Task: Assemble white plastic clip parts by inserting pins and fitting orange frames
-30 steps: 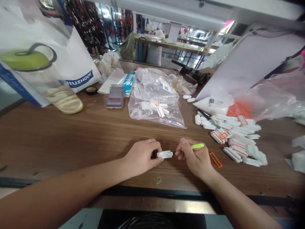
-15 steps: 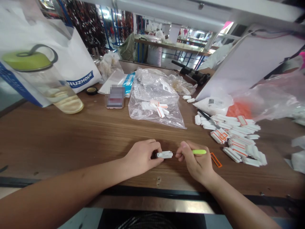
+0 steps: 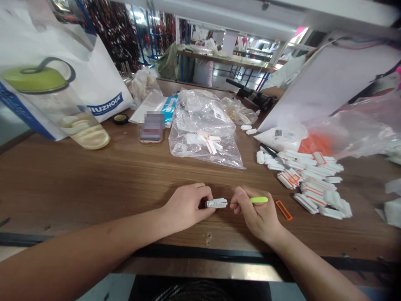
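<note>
My left hand (image 3: 189, 202) pinches a small white plastic piece (image 3: 217, 203) between thumb and fingers, close to the tabletop. Rows of tiny dark marks run along its side, and its right end points at my other hand. Closed around a thin tool with a lime-green handle (image 3: 259, 200) is my right hand (image 3: 255, 211). The tool's tip reaches toward the white piece's right end; I cannot tell whether they touch. Just right of that hand, an orange rectangular frame (image 3: 284, 210) lies flat on the wooden table (image 3: 131, 175).
Many white pieces (image 3: 313, 171), some with orange frames, are heaped at the right beside plastic bags. A clear bag (image 3: 200, 113) with several pieces on it lies behind my hands. A phone (image 3: 151, 127), black tape roll (image 3: 120, 119) and green-lidded bottle (image 3: 75, 121) stand left.
My right hand with the green-handled tool has shifted slightly left, nearer the white plastic piece. My left hand stays in place.
</note>
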